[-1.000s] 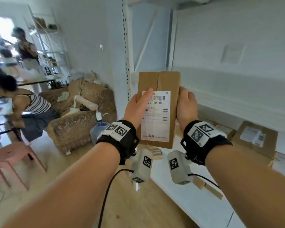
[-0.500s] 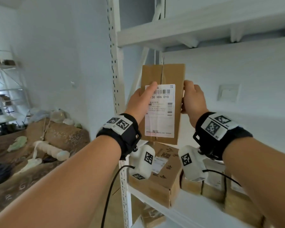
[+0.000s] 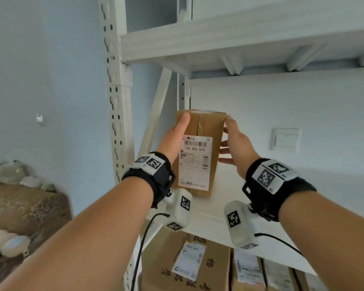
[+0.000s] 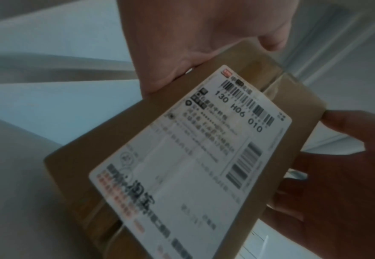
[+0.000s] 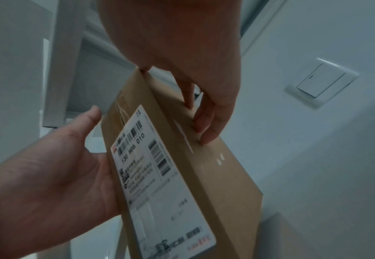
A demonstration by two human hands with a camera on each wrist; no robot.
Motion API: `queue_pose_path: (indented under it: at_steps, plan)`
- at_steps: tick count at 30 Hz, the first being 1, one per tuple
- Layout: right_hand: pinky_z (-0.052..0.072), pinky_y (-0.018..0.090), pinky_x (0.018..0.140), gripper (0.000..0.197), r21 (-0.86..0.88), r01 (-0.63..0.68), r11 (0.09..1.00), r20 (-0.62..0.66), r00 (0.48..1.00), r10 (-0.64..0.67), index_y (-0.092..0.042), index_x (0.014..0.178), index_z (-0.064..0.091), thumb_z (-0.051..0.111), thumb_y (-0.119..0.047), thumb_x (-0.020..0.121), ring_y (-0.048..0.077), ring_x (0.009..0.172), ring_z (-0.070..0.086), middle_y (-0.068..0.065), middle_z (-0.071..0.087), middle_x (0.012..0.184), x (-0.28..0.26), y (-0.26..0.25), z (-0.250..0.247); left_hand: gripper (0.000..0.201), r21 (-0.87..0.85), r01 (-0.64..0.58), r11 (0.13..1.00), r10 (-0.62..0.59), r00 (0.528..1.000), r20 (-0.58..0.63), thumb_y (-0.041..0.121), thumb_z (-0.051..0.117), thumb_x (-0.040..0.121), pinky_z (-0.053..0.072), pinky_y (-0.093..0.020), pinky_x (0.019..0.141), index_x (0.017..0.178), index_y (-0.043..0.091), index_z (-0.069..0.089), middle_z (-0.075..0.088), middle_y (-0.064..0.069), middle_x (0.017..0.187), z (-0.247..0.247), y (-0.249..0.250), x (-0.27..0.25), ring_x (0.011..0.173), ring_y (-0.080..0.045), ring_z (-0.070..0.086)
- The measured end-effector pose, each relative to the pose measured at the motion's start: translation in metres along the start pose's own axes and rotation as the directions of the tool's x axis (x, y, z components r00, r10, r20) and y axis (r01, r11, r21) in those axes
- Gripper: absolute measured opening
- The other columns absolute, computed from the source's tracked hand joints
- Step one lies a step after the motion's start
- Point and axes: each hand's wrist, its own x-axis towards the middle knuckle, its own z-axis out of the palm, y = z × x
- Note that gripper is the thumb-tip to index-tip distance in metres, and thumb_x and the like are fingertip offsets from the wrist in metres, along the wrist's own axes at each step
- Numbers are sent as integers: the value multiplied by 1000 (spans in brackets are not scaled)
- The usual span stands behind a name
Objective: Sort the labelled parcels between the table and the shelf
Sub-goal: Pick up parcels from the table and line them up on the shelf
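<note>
A brown cardboard parcel [image 3: 206, 127] with a white barcode label [image 3: 194, 162] stands upright on the white shelf board [image 3: 229, 208], near its left end. My left hand [image 3: 174, 137] holds its left side, the thumb lying up the front face. My right hand [image 3: 235, 143] touches the right side with straight, spread fingers, the thumb tip at the top right corner. The left wrist view shows the parcel [image 4: 292, 98] and its label close up under my left hand [image 4: 193, 35]. In the right wrist view my right fingers [image 5: 206, 122] rest on the parcel's side [image 5: 222, 171].
Another shelf board [image 3: 240, 38] runs overhead. The perforated shelf post [image 3: 117, 101] stands left of the parcel. Several labelled parcels [image 3: 189, 263] sit on the level below. A wall switch [image 3: 286, 140] is at the right. A patterned sofa [image 3: 19, 206] lies at the lower left.
I have turned from the room to the shelf and brought the parcel forward onto the shelf board. My right fingers have straightened and spread along its side.
</note>
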Motion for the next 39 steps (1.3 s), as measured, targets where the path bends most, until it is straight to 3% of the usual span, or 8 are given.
queue_pose_path:
  at_steps: [4,10,15,19,25,31,35,39]
  plan:
    - [52,47,96,52,-27,13,1000,27,1000,-12,-18,119,50,30,-62,99,27,109,59,4,61,108,27,5,6,112,9,38,999,-39,999,36,103,35,51,35,-48,111,132,29,59,69,-1,121,1,-13,41,119,-23,60]
    - [53,40,90,63,-143,10,990,84,996,2,-16,142,45,53,-55,94,24,115,57,2,60,129,52,12,17,52,-78,36,996,-31,997,68,64,46,92,45,-44,103,120,24,66,75,-2,107,-6,-22,64,104,-22,69]
    - [54,36,83,64,-188,35,982,30,999,-30,-15,144,41,64,-42,91,19,102,56,-1,59,115,59,15,23,72,-128,76,989,-66,995,78,67,55,73,47,-47,101,130,22,56,73,-8,110,-4,-31,75,104,-25,69]
    - [53,43,96,71,-244,37,969,-29,999,-45,-14,147,38,67,-41,88,23,117,57,4,57,135,59,19,29,51,-123,105,987,-93,991,97,58,49,92,44,-47,104,125,21,57,71,-7,99,-7,-32,80,99,-25,67]
    - [54,36,85,64,-239,-8,971,-32,999,0,-12,146,39,64,-36,93,19,104,54,6,58,133,50,21,33,31,-43,202,978,-196,974,117,56,45,95,38,-44,106,103,28,56,65,-4,90,-19,-31,73,92,-19,59]
    - [53,35,86,60,-325,-27,945,-54,998,9,-12,146,40,60,-36,95,20,107,53,6,54,136,30,16,32,39,49,195,979,-201,965,168,51,41,99,34,-50,110,100,17,60,65,-4,99,-25,-30,61,100,-21,56]
    - [46,43,105,59,-464,-40,885,-125,992,-21,-12,145,43,59,-38,95,26,125,52,7,51,141,12,15,27,51,177,141,974,-159,983,87,46,52,96,45,-28,67,132,10,54,66,-4,109,-29,-39,57,86,-14,58]
    - [41,32,99,54,-671,-60,739,-163,984,-69,-10,144,45,54,-38,98,25,130,49,7,49,145,-11,13,18,42,474,66,878,-36,997,-71,37,56,92,35,-21,44,119,5,63,69,-7,88,-33,-39,40,61,-14,60]
